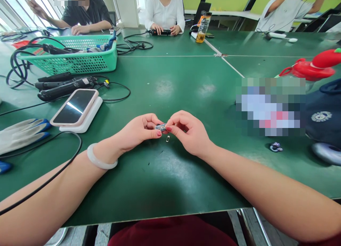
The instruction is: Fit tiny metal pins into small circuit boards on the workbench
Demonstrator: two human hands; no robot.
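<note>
Just above the green table (170,175), both hands meet at a small flat piece that looks like a circuit board (160,127). The thumb and fingers of my left hand (138,130) pinch its left end. At its right end, my right hand (190,132) is closed, thumb against forefinger, and covers that part. On the tabletop under my right fingertips lies a tiny rectangular metal part (167,138), apart from both hands. A white bangle (98,159) circles my left wrist.
Left: a phone (74,106) on a white box, gloves (23,132), black corded tools (66,86), a green basket (80,63). Right: a dark bag (323,111), a red-topped bottle (306,69), a small shiny dark object (275,146). Across sit several people; a drink bottle (203,28) stands there.
</note>
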